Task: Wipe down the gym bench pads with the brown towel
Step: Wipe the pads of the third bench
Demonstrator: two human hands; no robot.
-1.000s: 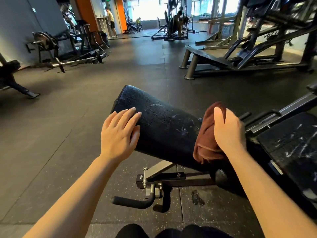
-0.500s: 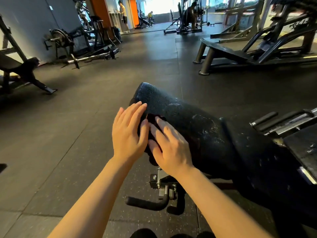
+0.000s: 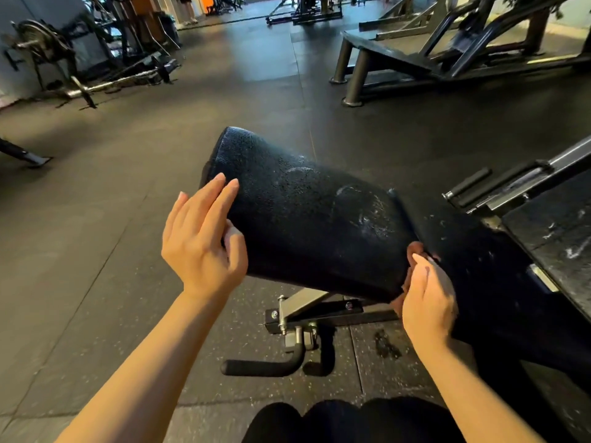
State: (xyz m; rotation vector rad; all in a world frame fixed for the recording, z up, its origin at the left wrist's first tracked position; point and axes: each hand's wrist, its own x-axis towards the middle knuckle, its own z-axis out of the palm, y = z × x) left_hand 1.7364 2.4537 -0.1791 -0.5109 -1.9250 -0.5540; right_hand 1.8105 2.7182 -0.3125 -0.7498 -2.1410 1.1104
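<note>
A black textured bench pad [image 3: 303,219] slants across the middle, with white scuff marks on top. My left hand [image 3: 204,241] rests at its left end, fingers straight on the pad's edge and thumb against the near side. My right hand [image 3: 428,302] holds the brown towel [image 3: 415,251] against the pad's lower right edge, at the seam with the adjoining black pad [image 3: 486,282]. Only small bits of the towel show past my fingers. A flat black pad [image 3: 550,225] with white marks lies at the far right.
The bench's metal frame [image 3: 319,308] and a black foam handle [image 3: 265,367] sit below the pad on the rubber floor. A barbell rack [image 3: 80,84] stands at the back left and a large machine frame [image 3: 415,59] at the back right. My dark-clad knees [image 3: 335,420] are at the bottom.
My right hand slid the towel from the pad's left end, beside my left hand, along the near side to the seam on the right. My left hand stayed at the left end.
</note>
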